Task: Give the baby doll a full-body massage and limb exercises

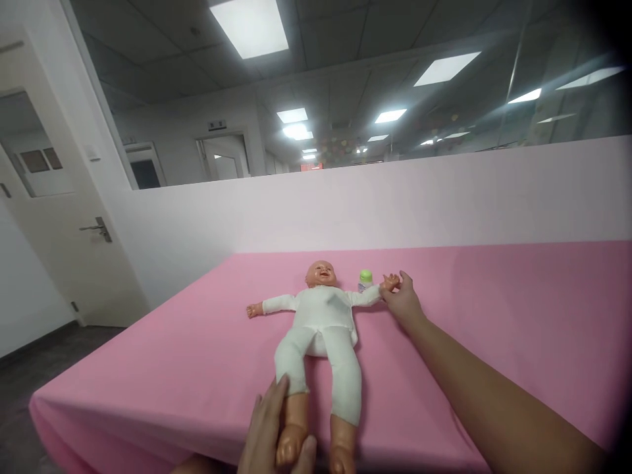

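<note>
A baby doll (pixel 323 309) with a white cloth body lies on its back on a pink-covered table (pixel 197 355), arms spread and feet toward me. My left hand (pixel 266 428) is around the doll's lower leg on the left, fingers along the outer side and thumb by the inner side of the foot. Between the thumb and fingers of my right hand (pixel 407 303) is the doll's small hand (pixel 390 282), with that arm stretched out to the right. Close behind this arm stands a small bottle (pixel 365 281) with a green cap, its lower part hidden.
A low white wall (pixel 395 204) with glass above it runs along the table's far edge. At the left is a pale door (pixel 64 217) with a metal handle. The table's front left corner (pixel 44 401) drops to a dark floor (pixel 54 355).
</note>
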